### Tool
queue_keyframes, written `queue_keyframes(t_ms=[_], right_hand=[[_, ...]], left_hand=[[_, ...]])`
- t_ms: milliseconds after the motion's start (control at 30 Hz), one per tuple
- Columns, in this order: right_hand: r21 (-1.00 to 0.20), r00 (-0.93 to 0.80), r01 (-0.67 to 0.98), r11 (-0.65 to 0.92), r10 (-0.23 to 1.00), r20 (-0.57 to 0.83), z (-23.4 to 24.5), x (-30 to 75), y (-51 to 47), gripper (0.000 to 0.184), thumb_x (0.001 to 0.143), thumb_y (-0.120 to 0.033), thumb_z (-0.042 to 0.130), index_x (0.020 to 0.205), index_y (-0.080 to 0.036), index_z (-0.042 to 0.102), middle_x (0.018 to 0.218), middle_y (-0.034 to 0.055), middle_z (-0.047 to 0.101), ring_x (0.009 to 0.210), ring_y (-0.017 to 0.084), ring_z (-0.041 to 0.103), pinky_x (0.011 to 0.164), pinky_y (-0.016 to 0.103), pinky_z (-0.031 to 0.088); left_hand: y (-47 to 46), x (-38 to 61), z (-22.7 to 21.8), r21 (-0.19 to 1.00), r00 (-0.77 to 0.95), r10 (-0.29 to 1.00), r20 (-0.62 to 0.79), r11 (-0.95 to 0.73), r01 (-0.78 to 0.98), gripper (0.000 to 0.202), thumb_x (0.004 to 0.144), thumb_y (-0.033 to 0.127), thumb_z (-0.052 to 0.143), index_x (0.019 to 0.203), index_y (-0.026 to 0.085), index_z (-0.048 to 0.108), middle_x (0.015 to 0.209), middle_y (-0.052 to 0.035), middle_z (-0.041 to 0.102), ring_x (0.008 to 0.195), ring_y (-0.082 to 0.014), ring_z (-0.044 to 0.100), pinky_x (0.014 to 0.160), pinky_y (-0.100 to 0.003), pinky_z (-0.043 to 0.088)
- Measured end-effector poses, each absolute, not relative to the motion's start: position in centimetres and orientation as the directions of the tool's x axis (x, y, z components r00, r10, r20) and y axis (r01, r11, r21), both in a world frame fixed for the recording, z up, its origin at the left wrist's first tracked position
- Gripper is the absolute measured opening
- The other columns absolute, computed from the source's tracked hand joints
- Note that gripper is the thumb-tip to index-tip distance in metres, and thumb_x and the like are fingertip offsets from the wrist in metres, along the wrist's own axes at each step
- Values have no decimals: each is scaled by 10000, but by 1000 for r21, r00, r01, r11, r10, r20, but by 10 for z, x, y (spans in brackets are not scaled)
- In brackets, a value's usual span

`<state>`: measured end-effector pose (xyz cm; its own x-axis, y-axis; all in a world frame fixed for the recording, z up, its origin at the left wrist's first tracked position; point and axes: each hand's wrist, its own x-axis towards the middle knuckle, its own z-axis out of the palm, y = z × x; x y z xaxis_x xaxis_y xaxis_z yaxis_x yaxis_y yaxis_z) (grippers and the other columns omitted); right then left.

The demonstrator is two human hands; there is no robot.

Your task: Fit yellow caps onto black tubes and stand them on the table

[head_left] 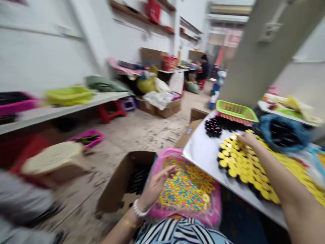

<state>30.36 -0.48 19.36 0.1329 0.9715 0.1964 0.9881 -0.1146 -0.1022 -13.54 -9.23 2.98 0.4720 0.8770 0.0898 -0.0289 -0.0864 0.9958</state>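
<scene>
My left hand (155,187) hovers over the left edge of a pink basin (215,206) on my lap, filled with small coloured rings; its fingers are loosely spread and hold nothing I can see. My right hand (246,138) reaches across the white table (203,152) and rests on the far end of a block of yellow-capped black pieces (241,166). Its fingers are curled down onto the caps and blurred. A cluster of black pieces with pink dots (213,127) lies just beyond.
An open cardboard box (119,184) with dark pieces stands on the floor left of the basin. A green basket (236,111) and a blue bag of black parts (281,133) sit on the table. A pillar rises behind. A person sits far back.
</scene>
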Motion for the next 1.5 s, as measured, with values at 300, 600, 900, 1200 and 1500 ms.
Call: queue_keyframes(t_ms=[300, 600, 900, 1200, 1500], right_hand=[[47, 399, 914, -403, 913, 85, 228, 394, 10, 270, 800, -424, 739, 764, -162, 793, 764, 136, 729, 832, 291, 681, 713, 368, 513], [-404, 588, 674, -619, 780, -215, 143, 432, 8, 326, 735, -407, 829, 632, -175, 625, 534, 29, 602, 483, 131, 537, 449, 244, 430], [-419, 611, 605, -678, 732, -302, 103, 459, 21, 409, 761, -534, 818, 707, -185, 610, 566, 40, 639, 496, 144, 582, 459, 243, 460], [-161, 609, 757, -633, 773, -178, 109, 439, 27, 372, 979, -428, 627, 1217, -143, 646, 1211, 109, 672, 1049, 234, 667, 906, 419, 567], [-233, 535, 798, -555, 832, -148, 147, 411, 2, 305, 963, -408, 586, 941, -139, 728, 824, 91, 747, 716, 164, 668, 701, 260, 518]], left_hand=[[-67, -156, -16, 995, 469, 878, -101, 79, 68, 576, 1008, 540, 485, 1431, 160, 571, 1368, -171, 655, 1248, -305, 647, 1109, -507, 502], [-61, -129, -20, 989, 516, 844, -149, 120, 90, 550, 950, 509, 619, 1400, 193, 605, 1316, -141, 693, 1209, -269, 675, 1043, -416, 569], [-50, -111, -25, 976, 511, 833, -213, 159, 148, 586, 925, 534, 634, 1370, 155, 623, 1289, -152, 707, 1190, -278, 689, 996, -396, 602], [-48, -94, -20, 984, 551, 820, -157, 83, 157, 564, 955, 466, 619, 1439, 183, 555, 1378, -147, 652, 1251, -272, 652, 1121, -485, 507], [-28, -110, 8, 977, 633, 774, 10, -141, 158, 476, 950, 448, 627, 1375, 233, 629, 1303, -98, 707, 1178, -262, 697, 1047, -425, 574]])
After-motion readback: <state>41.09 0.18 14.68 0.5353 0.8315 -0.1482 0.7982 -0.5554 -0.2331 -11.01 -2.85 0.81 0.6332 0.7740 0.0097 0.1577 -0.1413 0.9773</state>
